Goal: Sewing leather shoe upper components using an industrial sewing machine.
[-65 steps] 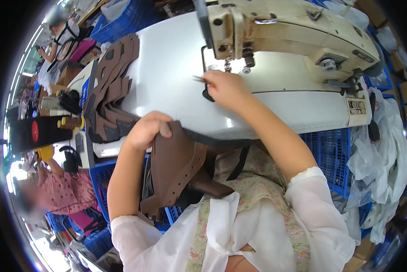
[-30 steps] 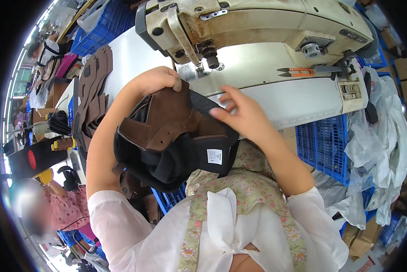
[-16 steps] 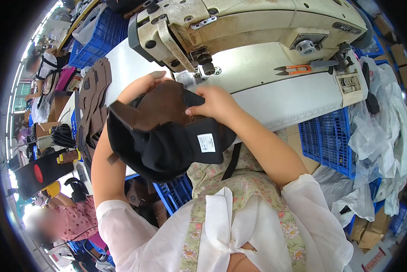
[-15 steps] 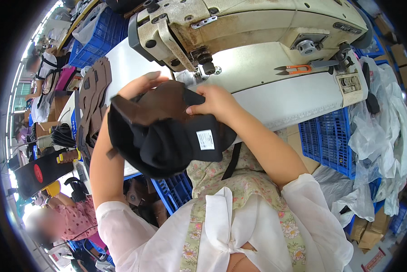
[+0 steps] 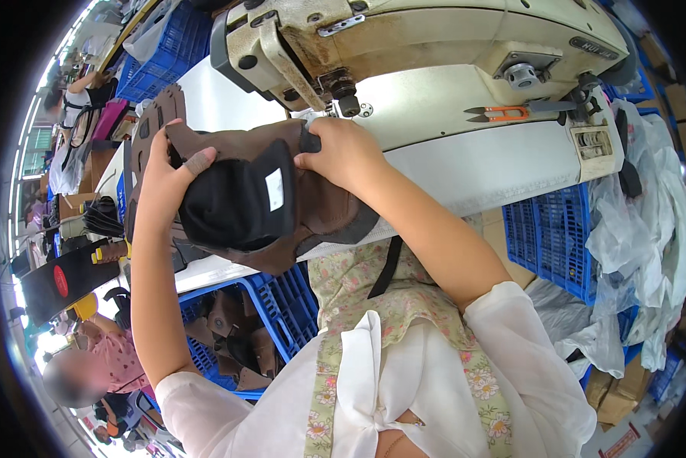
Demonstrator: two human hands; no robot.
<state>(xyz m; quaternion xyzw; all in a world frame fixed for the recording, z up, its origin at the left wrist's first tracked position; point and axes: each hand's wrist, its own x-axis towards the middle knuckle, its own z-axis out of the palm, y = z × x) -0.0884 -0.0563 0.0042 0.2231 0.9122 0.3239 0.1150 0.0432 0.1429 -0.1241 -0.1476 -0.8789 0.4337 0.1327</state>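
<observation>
Between my hands is a brown shoe upper (image 5: 324, 202) with a soft black lining (image 5: 224, 200) and a white label (image 5: 274, 189). My left hand (image 5: 167, 177) grips its left edge, the thumb wrapped in a greyish band. With thumb and fingers my right hand (image 5: 344, 151) pinches the far right edge, by a black strip. This edge lies just in front of the needle area of a cream sewing machine (image 5: 419, 46); whether it is under the presser foot I cannot tell.
Orange-handled thread snips (image 5: 503, 114) lie on the machine bed at right. Flat brown pieces (image 5: 152, 122) are stacked at the left. Below the table's front edge stands a blue crate (image 5: 282, 305) with brown pieces; another blue crate (image 5: 549, 240) and plastic bags (image 5: 625, 221) are at right.
The shoe upper has been turned and spread, so more brown shows and the label sits further left. My left hand has moved left and nearer, my right hand slightly left and away.
</observation>
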